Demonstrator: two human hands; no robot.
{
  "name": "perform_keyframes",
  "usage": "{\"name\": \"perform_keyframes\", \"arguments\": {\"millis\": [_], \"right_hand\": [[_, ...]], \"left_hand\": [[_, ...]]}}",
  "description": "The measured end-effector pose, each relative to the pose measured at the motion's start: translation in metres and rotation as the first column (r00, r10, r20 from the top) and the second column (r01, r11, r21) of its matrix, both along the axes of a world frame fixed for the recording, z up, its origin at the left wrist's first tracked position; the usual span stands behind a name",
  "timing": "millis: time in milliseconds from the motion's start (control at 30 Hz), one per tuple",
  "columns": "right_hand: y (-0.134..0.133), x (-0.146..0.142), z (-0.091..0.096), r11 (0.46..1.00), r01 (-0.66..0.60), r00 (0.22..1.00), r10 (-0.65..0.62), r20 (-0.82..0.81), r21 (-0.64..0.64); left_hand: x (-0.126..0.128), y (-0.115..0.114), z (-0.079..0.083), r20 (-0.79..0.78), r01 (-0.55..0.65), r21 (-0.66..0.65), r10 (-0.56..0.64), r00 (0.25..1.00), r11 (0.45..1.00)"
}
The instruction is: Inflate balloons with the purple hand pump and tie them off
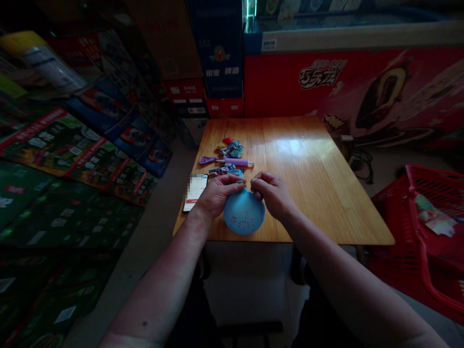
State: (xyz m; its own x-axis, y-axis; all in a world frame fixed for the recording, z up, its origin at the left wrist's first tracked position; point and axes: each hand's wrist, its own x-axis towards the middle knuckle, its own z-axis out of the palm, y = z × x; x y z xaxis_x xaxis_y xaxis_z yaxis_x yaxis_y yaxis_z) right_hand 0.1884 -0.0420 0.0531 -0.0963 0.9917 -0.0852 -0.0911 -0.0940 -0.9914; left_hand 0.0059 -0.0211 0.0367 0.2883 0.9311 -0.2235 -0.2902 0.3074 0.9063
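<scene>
A light blue inflated balloon [244,211] with a pink printed pattern hangs neck-up at the near edge of the wooden table. My left hand [220,192] pinches its neck between thumb and fingers. Just to the right, my right hand [271,191] is closed with its fingertips together at the neck, so I cannot make out what part it grips. Beyond the hands lies a purple balloon pump [235,162] with its nozzle toward the left. Piles of uninflated balloons [235,149] rest behind and in front of the pump.
A phone [195,192] lies at the left edge of the wooden table [308,193]. A red plastic basket [416,232] stands to the right. Stacked drink cartons [65,212] line the left, and a red chest freezer [282,87] stands behind the table.
</scene>
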Motion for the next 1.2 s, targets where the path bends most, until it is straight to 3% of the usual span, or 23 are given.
{"name": "perform_keyframes", "arguments": {"millis": [267, 433, 567, 667, 900, 1033, 1200], "right_hand": [[-0.001, 0.011, 0.001, 0.971, -0.238, 0.945, 0.227, -0.237, -0.019], [0.0, 0.011, -0.005, 0.968, -0.188, 0.966, 0.152, -0.21, -0.165], [0.004, 0.011, -0.007, 0.918, -0.157, 0.964, 0.062, -0.258, -0.365], [0.007, 0.011, -0.007, 0.876, -0.191, 0.944, 0.039, -0.329, -0.444], [0.014, 0.003, -0.005, 0.858, -0.179, 0.922, -0.024, -0.386, -0.482], [0.017, 0.002, -0.008, 0.848, -0.196, 0.914, -0.025, -0.406, -0.493], [0.017, 0.0, -0.011, 0.846, -0.191, 0.906, -0.043, -0.421, -0.498]], "left_hand": [[-0.011, -0.002, 0.001, 0.017, 0.104, -0.075, -0.103, 0.995, 0.992], [-0.011, -0.007, -0.002, 0.016, 0.052, -0.062, -0.051, 0.999, 0.997], [-0.001, -0.017, -0.001, -0.101, 0.122, 0.089, -0.113, 0.988, 0.988], [0.007, -0.02, 0.001, -0.219, 0.19, 0.265, -0.133, 0.967, 0.945], [0.011, -0.014, -0.001, -0.228, -0.03, 0.353, 0.117, 0.967, 0.935], [0.006, -0.014, -0.001, -0.324, 0.028, 0.383, 0.106, 0.94, 0.923], [0.001, -0.015, 0.001, -0.393, 0.134, 0.548, 0.112, 0.913, 0.826]]}}
